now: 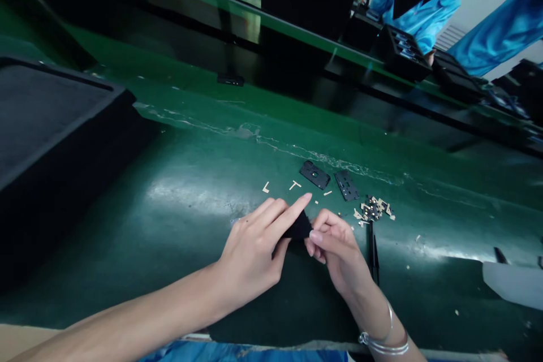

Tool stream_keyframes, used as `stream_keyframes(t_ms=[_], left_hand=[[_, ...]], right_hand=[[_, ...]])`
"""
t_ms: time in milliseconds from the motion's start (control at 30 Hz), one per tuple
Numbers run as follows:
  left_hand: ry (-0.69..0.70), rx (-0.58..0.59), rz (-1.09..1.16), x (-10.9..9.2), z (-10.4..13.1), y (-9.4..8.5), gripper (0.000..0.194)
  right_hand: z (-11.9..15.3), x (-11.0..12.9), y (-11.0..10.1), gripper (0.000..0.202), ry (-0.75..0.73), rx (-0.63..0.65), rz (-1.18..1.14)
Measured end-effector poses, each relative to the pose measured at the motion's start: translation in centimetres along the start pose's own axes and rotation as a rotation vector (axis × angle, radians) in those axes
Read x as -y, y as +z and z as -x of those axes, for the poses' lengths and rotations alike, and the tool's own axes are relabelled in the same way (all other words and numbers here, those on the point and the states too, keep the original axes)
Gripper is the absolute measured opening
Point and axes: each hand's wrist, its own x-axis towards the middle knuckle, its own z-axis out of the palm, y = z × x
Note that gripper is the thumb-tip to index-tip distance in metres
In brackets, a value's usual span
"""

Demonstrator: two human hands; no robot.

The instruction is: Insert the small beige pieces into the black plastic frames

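Observation:
Between my two hands is a thin black part (299, 227), probably flat, its far side hidden by my fingers. My left hand (258, 237) grips it from the left, thumb below and fingers over the top, the index finger stretched along it. With thumb and index finger my right hand (333, 243) pinches its right corner. Just beyond them lie two black plastic plates with cutouts, one (314, 175) to the left and one (347, 185) to the right. Black tweezers (373, 251) rest beside my right wrist, near a small heap of beige and black scraps (375, 209).
Loose beige strips (295, 185) lie on the green mat (190, 181). A large black tray (55, 119) stands at left. A small black piece (230, 80) sits farther back. Across the bench, people in blue sleeves (441, 14) are beside black boxes (403, 51).

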Motion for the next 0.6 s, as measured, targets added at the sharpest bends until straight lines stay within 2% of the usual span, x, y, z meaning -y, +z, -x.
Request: stream_keyframes(t_ms=[167, 367, 600], left_hand=[[0.025, 0.024, -0.009, 0.1, -0.1, 0.0, 0.065], [-0.059, 0.078, 0.097, -0.1, -0.1, -0.2, 0.064], [-0.097, 0.016, -0.037, -0.4, 0.2, -0.4, 0.067]], right_hand=[[-0.4, -0.2, -0.1, 0.028, 0.072, 0.054, -0.104], [-1.0, -0.4, -0.3, 0.027, 0.125, 0.153, -0.183], [-1.5, -0.7, -0.5, 0.024, 0.196, 0.139, -0.234]])
